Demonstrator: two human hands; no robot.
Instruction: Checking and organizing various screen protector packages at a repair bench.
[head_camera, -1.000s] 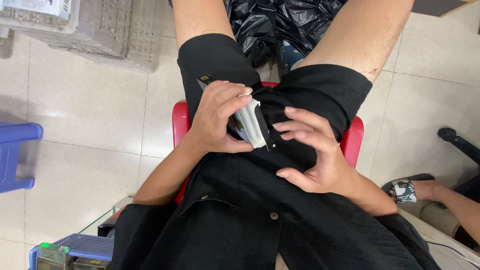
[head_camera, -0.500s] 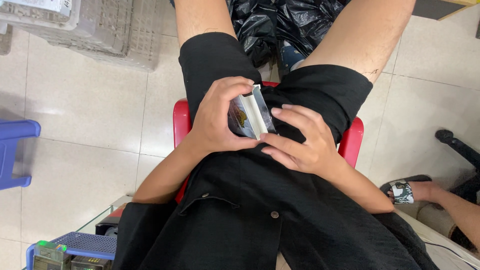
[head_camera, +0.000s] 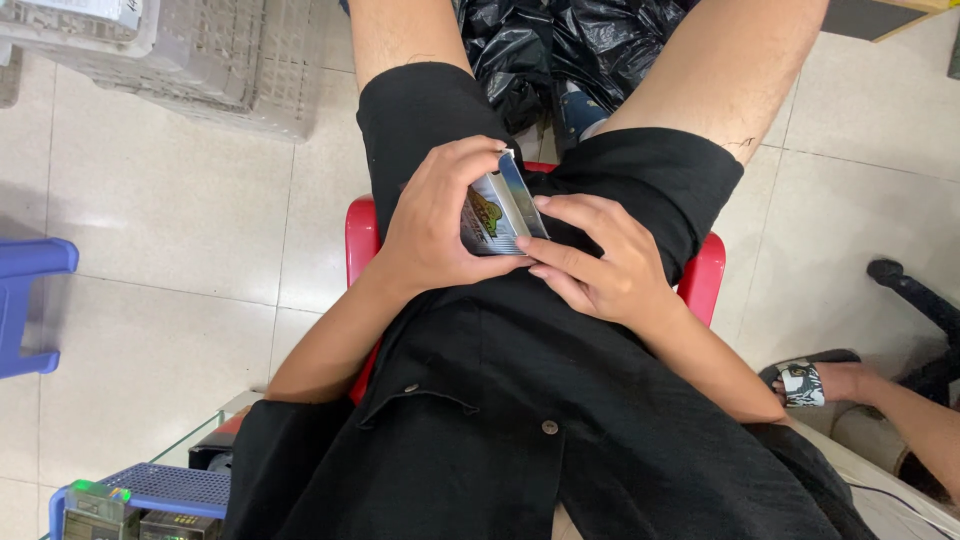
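The pale tiled floor (head_camera: 170, 210) is being seen from above, taking up most of the view. A black shirt (head_camera: 560, 420) and black shorts (head_camera: 420, 110) are being worn by the seated person, and the lap is being occupied by both hands. A red plastic stool (head_camera: 358, 235) is being sat on, its edges showing at either side of the thighs. A grey lattice crate (head_camera: 220, 60) is being kept on the floor at upper left, and black plastic bags (head_camera: 560, 50) are being kept between the bare knees. A blue stool (head_camera: 25, 300) is being cut off by the left edge, and a blue rack (head_camera: 160, 490) is showing at lower left. At lower right another person's foot in a patterned sandal (head_camera: 800, 382) is being rested on the floor. The left hand (head_camera: 435, 225) is being wrapped around a small printed carton (head_camera: 497, 212), grasping it from the side with the thumb below and the fingers over the top. The right hand (head_camera: 600, 265) is being pressed against the carton's other side, its grip closing on the narrow edge with extended fingers. The carton is being held upright over the lap, between the two hands, just above the stool's front edge.
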